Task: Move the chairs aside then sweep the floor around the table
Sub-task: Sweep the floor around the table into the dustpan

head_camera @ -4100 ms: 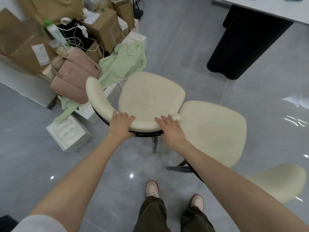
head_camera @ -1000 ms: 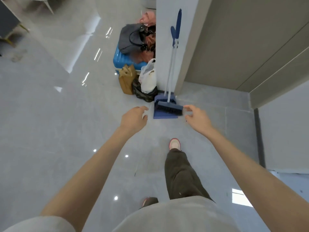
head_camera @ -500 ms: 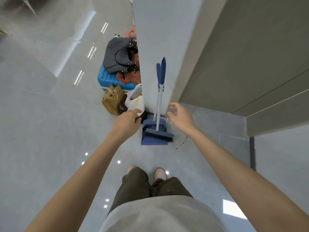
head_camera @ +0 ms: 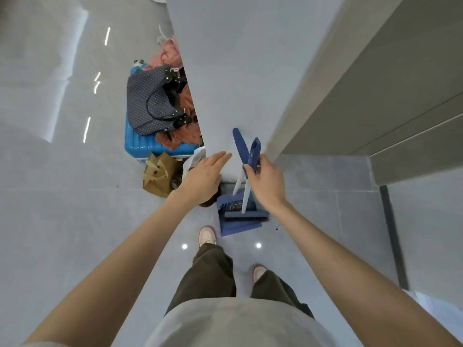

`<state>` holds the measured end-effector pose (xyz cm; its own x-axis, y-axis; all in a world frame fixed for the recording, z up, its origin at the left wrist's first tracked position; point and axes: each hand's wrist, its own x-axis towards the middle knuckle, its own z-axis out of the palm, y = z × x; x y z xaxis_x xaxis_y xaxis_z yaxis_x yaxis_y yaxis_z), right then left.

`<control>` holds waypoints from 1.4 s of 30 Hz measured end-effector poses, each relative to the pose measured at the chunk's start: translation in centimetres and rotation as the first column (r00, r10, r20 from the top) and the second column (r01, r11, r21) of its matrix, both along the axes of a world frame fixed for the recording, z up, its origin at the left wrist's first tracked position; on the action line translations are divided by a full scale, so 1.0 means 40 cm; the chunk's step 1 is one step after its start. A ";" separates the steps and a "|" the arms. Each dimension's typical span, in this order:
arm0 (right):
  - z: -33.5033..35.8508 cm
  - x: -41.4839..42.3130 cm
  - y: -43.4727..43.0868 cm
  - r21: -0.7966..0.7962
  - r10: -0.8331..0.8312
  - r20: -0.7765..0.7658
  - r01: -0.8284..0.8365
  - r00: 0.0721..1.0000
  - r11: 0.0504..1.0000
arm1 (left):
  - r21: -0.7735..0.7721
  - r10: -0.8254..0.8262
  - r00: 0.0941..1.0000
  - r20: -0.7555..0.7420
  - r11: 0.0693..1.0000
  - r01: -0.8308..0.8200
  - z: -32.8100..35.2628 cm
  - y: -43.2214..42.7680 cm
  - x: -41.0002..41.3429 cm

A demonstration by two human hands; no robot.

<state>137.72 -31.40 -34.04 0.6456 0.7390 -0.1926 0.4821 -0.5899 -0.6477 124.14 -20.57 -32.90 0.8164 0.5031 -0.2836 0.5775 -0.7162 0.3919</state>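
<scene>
A blue broom (head_camera: 246,215) and a blue dustpan (head_camera: 238,226) stand against the grey wall corner (head_camera: 238,83), their white shafts rising to two blue handle tops. My right hand (head_camera: 266,185) grips the right-hand blue handle (head_camera: 253,154), fingers curled round it. The other blue handle (head_camera: 240,146) leans free against the wall. My left hand (head_camera: 204,175) reaches toward that handle with straight fingers, a short gap away, holding nothing. No chairs or table are in view.
Left of the corner lies a pile: a blue suitcase (head_camera: 140,144), a dotted dark bag (head_camera: 150,106), rust-coloured cloth (head_camera: 188,131), a brown paper bag (head_camera: 157,175) and a white plastic bag (head_camera: 195,159). My feet (head_camera: 208,235) stand just before the dustpan on glossy grey tiles.
I have stepped closer to the wall corner. My right hand has risen and taken hold of a blue handle. My left hand has lifted and opened toward the other handle.
</scene>
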 end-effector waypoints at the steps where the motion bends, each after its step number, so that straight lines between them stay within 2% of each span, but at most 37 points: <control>1: -0.003 -0.001 -0.005 -0.023 0.026 0.032 -0.025 0.999 0.999 | 0.005 -0.035 0.999 0.000 0.999 0.035 -0.009 0.016 0.008; 3: 0.006 0.002 -0.013 -0.068 0.071 0.058 -0.067 0.996 0.995 | 0.046 -0.124 0.992 -0.035 0.991 0.125 -0.027 0.051 0.034; 5: 0.020 0.007 -0.018 -0.073 0.093 0.074 -0.088 0.993 0.993 | 0.146 -0.245 0.959 -0.141 0.953 0.265 -0.044 0.079 0.074; 7: 0.034 0.002 -0.028 -0.054 0.079 0.063 -0.076 0.995 0.996 | 0.226 -0.388 0.891 -0.236 0.870 0.438 -0.062 0.085 0.115; 9: 0.033 -0.005 -0.036 -0.020 0.021 0.013 -0.021 1.000 1.000 | 0.265 -0.514 0.816 -0.264 0.775 0.573 -0.079 0.083 0.149; 12: 0.023 -0.016 -0.038 0.078 -0.093 0.006 0.092 0.996 0.993 | 0.355 -0.599 0.763 -0.241 0.677 0.644 -0.079 0.073 0.192; 15: 0.011 -0.003 -0.046 0.118 -0.192 -0.088 0.202 0.977 0.972 | 0.341 -0.621 0.701 -0.349 0.613 0.713 -0.076 0.063 0.206; 21: 0.000 -0.005 -0.075 0.023 -0.297 -0.274 0.315 0.915 0.949 | 0.399 -0.556 0.811 -0.182 0.712 0.578 -0.136 0.004 0.144; 25: -0.002 -0.040 -0.116 0.042 -0.365 -0.264 0.389 0.893 0.920 | 0.411 -0.498 0.852 -0.164 0.750 0.518 -0.113 -0.073 0.124; 26: 0.001 -0.047 -0.136 0.063 -0.439 -0.259 0.469 0.860 0.881 | 0.375 -0.465 0.867 -0.178 0.783 0.496 -0.100 -0.083 0.115; 28: 0.003 -0.029 -0.184 0.094 -0.664 -0.292 0.711 0.688 0.697 | 0.330 -0.358 0.908 -0.218 0.849 0.413 -0.103 -0.074 0.086; 29: 0.007 -0.006 -0.210 0.097 -0.731 -0.319 0.789 0.602 0.607 | 0.322 -0.329 0.925 -0.190 0.869 0.375 -0.109 -0.064 0.072; 30: 0.011 0.020 -0.232 0.080 -0.761 -0.321 0.817 0.564 0.572 | 0.335 -0.308 0.935 -0.176 0.875 0.351 -0.105 -0.064 0.061; 31: 0.015 0.046 -0.243 0.057 -0.756 -0.336 0.814 0.561 0.579 | 0.332 -0.330 0.926 -0.184 0.866 0.374 -0.103 -0.070 0.058; 34: 0.025 0.068 -0.222 -0.040 -0.706 -0.344 0.742 0.619 0.670 | 0.073 -0.400 0.859 -0.321 0.893 0.443 -0.094 -0.138 0.078; 36: 0.035 0.045 -0.201 -0.147 -0.617 -0.241 0.601 0.749 0.786 | 0.078 -0.423 0.798 -0.429 0.863 0.499 -0.089 -0.178 0.084; 38: 0.048 0.020 -0.208 -0.340 -0.411 -0.125 0.350 0.903 0.873 | 0.044 -0.457 0.693 -0.558 0.817 0.575 -0.087 -0.199 0.062; 40: 0.056 0.011 -0.225 -0.450 -0.288 -0.195 0.176 0.938 0.875 | -0.025 -0.470 0.657 -0.589 0.824 0.566 -0.098 -0.203 0.031; 42: 0.057 0.019 -0.244 -0.432 -0.317 -0.443 0.110 0.839 0.895 | -0.058 -0.456 0.705 -0.544 0.858 0.510 -0.101 -0.205 0.016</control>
